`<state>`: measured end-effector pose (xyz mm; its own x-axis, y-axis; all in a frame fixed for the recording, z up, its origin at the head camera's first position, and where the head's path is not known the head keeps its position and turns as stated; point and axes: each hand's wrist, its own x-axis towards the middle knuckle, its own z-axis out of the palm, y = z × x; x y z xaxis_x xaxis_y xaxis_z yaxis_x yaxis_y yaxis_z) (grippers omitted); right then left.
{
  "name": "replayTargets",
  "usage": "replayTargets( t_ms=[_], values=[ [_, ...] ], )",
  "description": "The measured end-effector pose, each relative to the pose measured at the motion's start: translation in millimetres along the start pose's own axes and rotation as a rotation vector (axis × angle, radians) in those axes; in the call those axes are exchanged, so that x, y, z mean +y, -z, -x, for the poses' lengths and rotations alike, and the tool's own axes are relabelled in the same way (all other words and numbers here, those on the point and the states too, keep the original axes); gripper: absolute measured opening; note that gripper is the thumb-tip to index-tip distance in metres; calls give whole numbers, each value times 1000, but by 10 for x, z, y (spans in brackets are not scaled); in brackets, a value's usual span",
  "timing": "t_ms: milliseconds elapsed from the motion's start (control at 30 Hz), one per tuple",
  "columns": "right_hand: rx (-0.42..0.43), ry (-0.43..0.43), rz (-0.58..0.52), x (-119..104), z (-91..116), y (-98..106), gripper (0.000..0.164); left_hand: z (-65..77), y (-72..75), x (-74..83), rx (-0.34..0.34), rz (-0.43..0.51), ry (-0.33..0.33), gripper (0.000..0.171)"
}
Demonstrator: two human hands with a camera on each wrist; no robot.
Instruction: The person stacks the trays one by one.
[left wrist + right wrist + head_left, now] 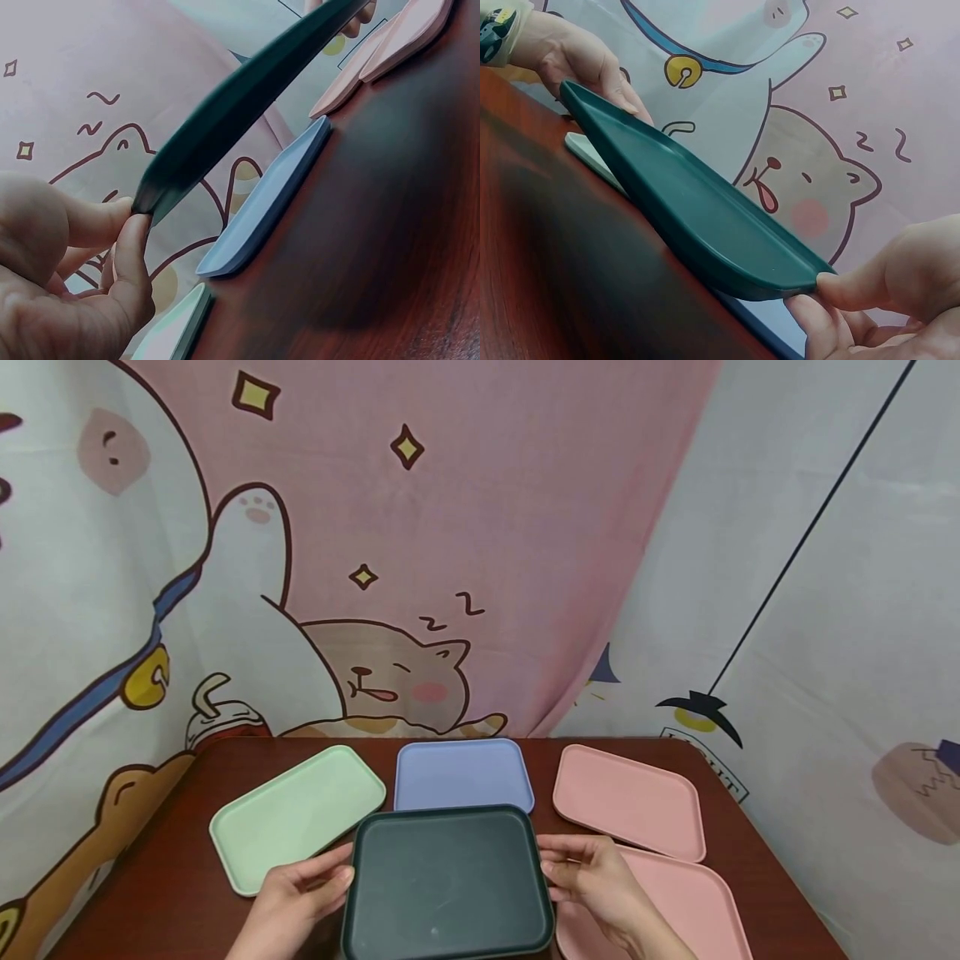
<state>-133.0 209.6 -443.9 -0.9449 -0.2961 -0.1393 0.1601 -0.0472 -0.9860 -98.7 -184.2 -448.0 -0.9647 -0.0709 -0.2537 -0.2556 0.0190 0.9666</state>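
Note:
A dark green rectangular tray (452,881) hangs above the table between my two hands, its shadow falling on the wood below in the left wrist view. My left hand (294,900) pinches its left edge between thumb and fingers. On the opposite edge, my right hand (600,887) grips the rim, thumb (844,291) on top and fingers underneath. Behind the green tray lies a blue tray (463,774), its near edge overlapped by it in the head view. Beyond my left hand rests a light green tray (300,814), set at a slant.
Two pink trays lie on the right: the farther pink tray (630,802) is angled, and the nearer pink tray (686,902) is partly hidden by my right hand. Under them is a dark red-brown wooden table (772,877). A cartoon-printed curtain (480,527) hangs behind it.

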Motion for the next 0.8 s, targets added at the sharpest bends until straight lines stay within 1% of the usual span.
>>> replayTargets(
  t_ms=[300, 500, 667, 800],
  values=[
    [41, -17, 28, 43, -5, 23, 42, -26, -56, -29, 7, -4, 7, 42],
    [49, -20, 39, 91, 4, 38, 45, -53, -112, -51, 26, -11, 14, 41],
    [83, -14, 101, 134, -15, 20, 42, -80, -153, -71, 39, -16, 10, 41],
    [98, 6, 152, 168, -29, 11, 39, -95, -159, -115, 34, -11, 9, 42]
  ],
)
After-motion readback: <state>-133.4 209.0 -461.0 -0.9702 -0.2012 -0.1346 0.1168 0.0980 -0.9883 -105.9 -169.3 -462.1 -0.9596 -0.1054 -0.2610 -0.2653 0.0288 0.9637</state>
